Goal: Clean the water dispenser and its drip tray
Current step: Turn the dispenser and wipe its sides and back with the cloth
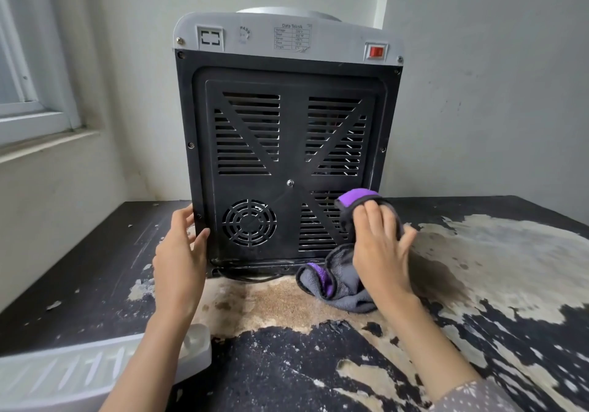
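Observation:
The water dispenser (287, 144) stands on the table with its black vented back panel facing me. My right hand (381, 246) presses a grey and purple cloth (338, 281) against the panel's lower right vents, fingers fairly straight over the cloth. The rest of the cloth hangs down onto the table. My left hand (180, 252) rests against the dispenser's lower left edge, thumb on the back panel and fingers round the side. The white drip tray (63, 370) lies at the near left, partly behind my left forearm.
The black table (287, 364) has a badly peeled top with bare patches. A red switch (376, 51) sits at the dispenser's upper right. A power cord (251, 276) runs under its base. Walls stand close behind and a window sill (38, 118) is at the left.

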The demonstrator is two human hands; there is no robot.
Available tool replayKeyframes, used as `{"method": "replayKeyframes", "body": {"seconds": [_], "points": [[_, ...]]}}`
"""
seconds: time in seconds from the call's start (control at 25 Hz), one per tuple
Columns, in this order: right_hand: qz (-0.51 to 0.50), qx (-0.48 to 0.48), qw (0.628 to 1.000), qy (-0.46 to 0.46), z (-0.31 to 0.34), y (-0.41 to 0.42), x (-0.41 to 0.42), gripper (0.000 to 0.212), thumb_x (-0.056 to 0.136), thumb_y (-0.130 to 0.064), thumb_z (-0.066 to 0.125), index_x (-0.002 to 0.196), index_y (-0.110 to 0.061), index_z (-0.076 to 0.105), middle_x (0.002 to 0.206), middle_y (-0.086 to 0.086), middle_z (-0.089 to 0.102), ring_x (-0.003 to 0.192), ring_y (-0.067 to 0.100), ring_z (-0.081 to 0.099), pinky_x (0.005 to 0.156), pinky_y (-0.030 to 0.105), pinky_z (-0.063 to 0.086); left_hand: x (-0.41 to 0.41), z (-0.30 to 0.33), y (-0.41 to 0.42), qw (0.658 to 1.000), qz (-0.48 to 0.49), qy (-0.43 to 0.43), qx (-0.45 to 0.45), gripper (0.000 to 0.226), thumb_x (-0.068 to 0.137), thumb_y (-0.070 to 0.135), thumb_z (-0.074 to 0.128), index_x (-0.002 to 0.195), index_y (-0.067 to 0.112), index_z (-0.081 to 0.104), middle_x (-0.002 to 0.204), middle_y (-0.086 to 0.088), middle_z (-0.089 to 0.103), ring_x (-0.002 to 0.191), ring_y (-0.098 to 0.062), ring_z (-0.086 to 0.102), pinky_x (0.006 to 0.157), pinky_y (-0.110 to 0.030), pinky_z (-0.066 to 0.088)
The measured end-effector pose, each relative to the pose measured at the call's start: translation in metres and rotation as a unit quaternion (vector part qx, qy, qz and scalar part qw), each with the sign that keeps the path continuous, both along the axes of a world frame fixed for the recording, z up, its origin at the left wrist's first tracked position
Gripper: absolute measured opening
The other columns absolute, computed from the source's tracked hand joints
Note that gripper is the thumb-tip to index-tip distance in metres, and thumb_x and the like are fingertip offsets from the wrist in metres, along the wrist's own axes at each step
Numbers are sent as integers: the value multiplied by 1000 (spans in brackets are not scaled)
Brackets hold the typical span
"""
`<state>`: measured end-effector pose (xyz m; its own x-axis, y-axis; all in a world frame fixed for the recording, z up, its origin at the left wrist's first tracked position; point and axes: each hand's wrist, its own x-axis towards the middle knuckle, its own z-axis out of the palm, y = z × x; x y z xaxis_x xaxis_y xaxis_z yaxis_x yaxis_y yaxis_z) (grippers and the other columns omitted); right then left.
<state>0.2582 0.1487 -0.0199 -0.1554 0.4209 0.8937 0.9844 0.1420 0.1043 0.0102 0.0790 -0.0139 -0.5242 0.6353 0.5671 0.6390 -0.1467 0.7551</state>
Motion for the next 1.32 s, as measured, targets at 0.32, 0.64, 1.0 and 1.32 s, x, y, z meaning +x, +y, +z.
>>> {"method": "replayKeyframes", "body": {"seconds": [0.32, 0.64, 1.0, 1.32], "points": [[63, -16, 998, 26, -4, -2, -48, 35, 75, -6, 29, 106, -14, 41, 110, 6, 39, 96, 25, 41, 70, 38, 32, 1, 0, -1, 1000, -4, 0, 1, 35, 93, 7, 55, 128, 9, 47, 127, -9, 60, 106, -28, 64, 83, -35, 47], [42, -28, 998, -21, -23, 3, 6, 34, 74, -10, 29, 106, -11, 41, 111, 7, 38, 97, 24, 41, 74, 41, 31, 0, -1, -2, 1000, 0, 1, 2, 36, 93, 7, 55, 128, 10, 48, 126, -9, 61, 103, -29, 64, 82, -35, 46], [44, -15, 999, 0, -4, 1, -8, 38, 71, -6, 32, 106, -16, 42, 112, 5, 52, 100, 23, 41, 78, 40, 24, 1, 1, -3, 1000, -8, -3, 7, 35, 94, 9, 55, 128, 10, 48, 126, -6, 60, 97, -20, 62, 77, -25, 40], [98, -22, 994, -43, -19, -2, -19, 38, 73, -8, 34, 109, -17, 42, 115, 3, 43, 103, 23, 42, 79, 40, 28, 0, -1, -3, 1000, -9, -1, 10, 35, 93, 9, 56, 128, 10, 48, 124, -8, 61, 100, -25, 64, 78, -26, 41]]}}
